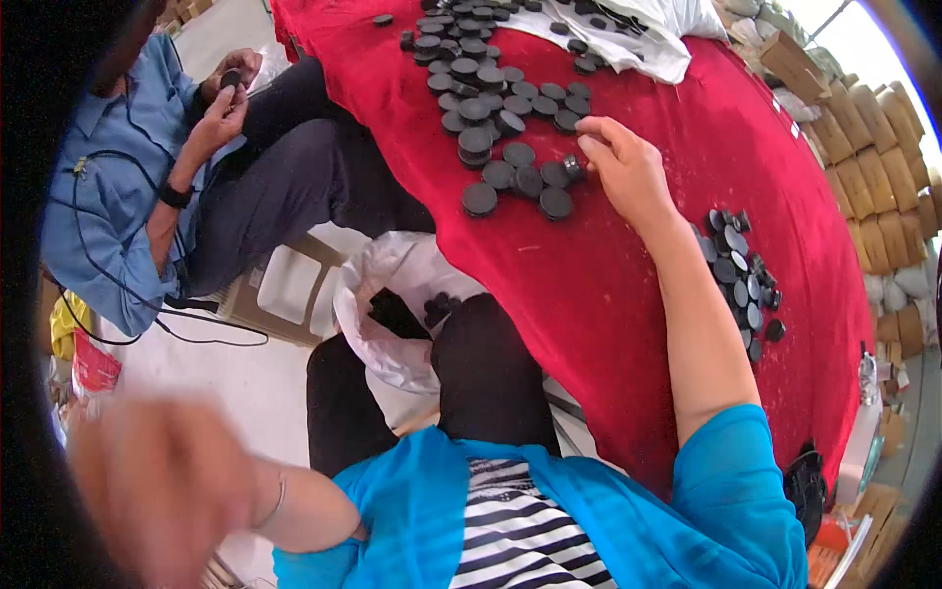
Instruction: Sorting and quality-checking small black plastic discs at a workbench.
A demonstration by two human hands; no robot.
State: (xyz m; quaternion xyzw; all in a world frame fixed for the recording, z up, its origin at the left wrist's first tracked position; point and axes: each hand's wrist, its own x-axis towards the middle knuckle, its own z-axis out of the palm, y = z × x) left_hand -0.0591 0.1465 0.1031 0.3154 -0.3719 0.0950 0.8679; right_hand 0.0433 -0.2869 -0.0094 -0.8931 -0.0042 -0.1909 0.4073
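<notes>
My right hand (pixel 633 169) reaches over the red-covered table, its fingers apart, curved and seemingly empty. Its fingertips are beside a group of black round caps (pixel 527 181); whether they touch one I cannot tell. One cap (pixel 574 167) near the thumb lies on its side. Low on the left, off the table, is my left hand (pixel 162 476), raised and smeared by motion, so its fingers and anything in them cannot be made out. Between my knees and the table edge sits a white plastic bag (pixel 368 294) with black pieces inside.
A larger heap of black caps (pixel 471 74) covers the table's far part, beside a white sack (pixel 653 44). A smaller pile (pixel 736 275) lies right of my forearm. At left, a seated co-worker in a blue shirt (pixel 108 216) holds a black cap (pixel 231 78). Cartons (pixel 868 167) are stacked at far right.
</notes>
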